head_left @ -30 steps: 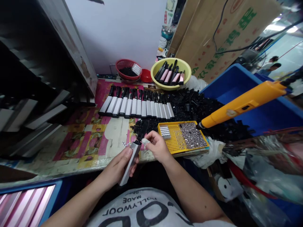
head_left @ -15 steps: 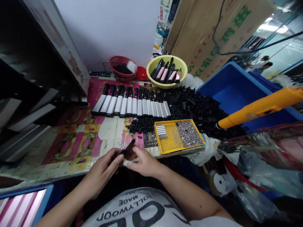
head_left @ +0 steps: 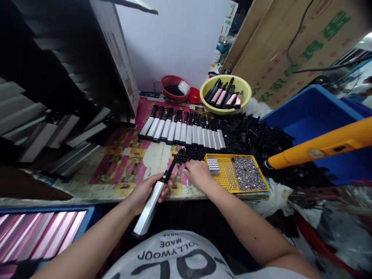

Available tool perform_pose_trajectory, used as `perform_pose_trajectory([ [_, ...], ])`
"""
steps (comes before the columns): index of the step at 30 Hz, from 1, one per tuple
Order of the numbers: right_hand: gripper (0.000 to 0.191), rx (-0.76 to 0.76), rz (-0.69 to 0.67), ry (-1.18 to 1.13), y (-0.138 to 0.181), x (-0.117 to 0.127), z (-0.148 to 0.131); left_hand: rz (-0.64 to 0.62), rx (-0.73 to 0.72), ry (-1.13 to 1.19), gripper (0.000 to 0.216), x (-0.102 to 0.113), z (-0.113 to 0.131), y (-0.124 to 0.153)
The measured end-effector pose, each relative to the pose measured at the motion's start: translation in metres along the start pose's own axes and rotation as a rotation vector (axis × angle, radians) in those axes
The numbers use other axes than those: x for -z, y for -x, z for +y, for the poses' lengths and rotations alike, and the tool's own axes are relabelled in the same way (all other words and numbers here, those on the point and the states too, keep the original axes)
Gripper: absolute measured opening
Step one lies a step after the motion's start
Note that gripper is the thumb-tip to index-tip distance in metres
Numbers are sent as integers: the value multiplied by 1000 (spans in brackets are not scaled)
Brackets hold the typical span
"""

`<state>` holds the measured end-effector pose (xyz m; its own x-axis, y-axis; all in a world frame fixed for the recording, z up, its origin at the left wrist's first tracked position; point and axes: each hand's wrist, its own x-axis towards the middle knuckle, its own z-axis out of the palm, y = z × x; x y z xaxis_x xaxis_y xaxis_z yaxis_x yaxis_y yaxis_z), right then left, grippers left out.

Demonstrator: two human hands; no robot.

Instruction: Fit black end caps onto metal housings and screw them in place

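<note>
My left hand [head_left: 152,189] is closed around a silver bar with a black stem [head_left: 149,209], held tilted over the table's front edge. Its black tip points up toward a pile of small black rings [head_left: 192,154]. My right hand [head_left: 200,175] rests on the table beside the yellow tray [head_left: 223,182], fingers curled and pressed together near the rings; what they pinch, if anything, is too small to make out. A row of similar silver bars with black stems [head_left: 186,133] lies behind the rings.
Small metal pieces [head_left: 250,173] fill the tray's right part. A yellow bowl [head_left: 226,110] and a red basket [head_left: 174,97] stand at the back. An orange tool [head_left: 316,147] juts in from the right before a blue bin [head_left: 308,104]. Pink bars lie in a blue crate [head_left: 90,213] at lower left.
The view has swung left. My left hand has tilted the silver bar so its full length shows. My right hand has moved away from the bar, forward and right to the tabletop near the tray.
</note>
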<state>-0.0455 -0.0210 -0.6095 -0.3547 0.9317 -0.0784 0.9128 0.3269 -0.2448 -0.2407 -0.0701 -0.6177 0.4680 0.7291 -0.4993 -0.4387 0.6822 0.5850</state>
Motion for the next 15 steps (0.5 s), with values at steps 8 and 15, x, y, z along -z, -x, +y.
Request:
perform_pose_trajectory([
  [8, 15, 101, 254, -757, 16, 23, -5, 47, -158, -334, 25, -4, -8, 5],
  [15, 15, 74, 281, -879, 19, 19, -14, 10, -298, -596, 20, -14, -11, 9],
])
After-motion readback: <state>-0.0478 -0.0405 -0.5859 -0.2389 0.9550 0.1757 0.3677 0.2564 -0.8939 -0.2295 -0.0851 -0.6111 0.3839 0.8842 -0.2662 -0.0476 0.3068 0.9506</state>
